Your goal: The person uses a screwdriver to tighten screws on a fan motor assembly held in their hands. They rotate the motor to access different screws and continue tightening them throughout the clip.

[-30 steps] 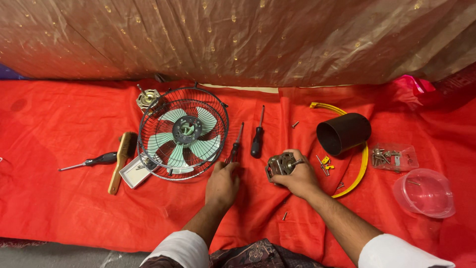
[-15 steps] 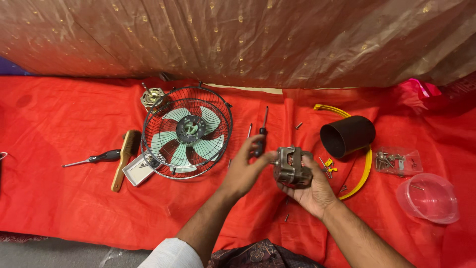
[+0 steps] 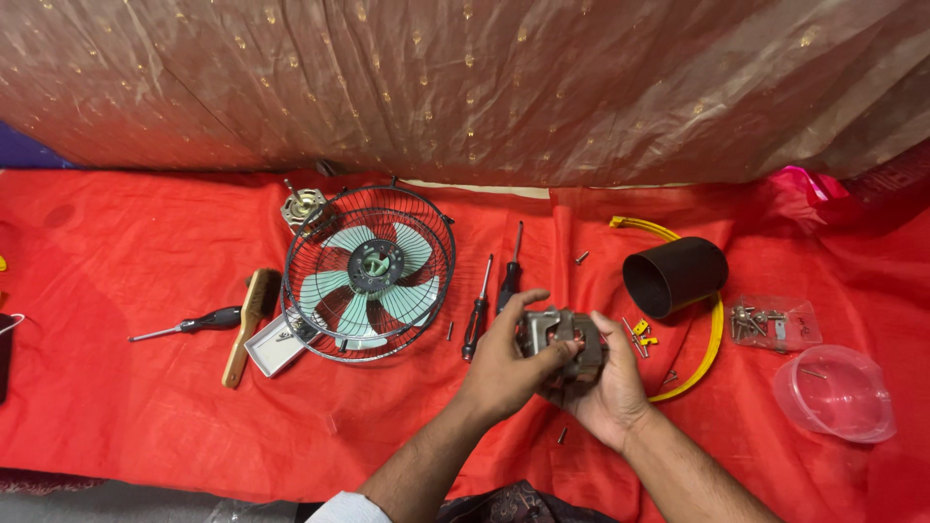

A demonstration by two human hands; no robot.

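Now got both left hand (image 3: 504, 363) and right hand (image 3: 605, 392) wrapped snug round the small metal motor (image 3: 562, 339), lifted just right of the fan (image 3: 368, 271); earlier left hand was only reaching over

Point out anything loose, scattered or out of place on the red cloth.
Loose screws lie scattered on the red cloth, apart from the bagged ones. Both hands, left and right, hold a bare metal motor block. Nothing looks spilled or broken.
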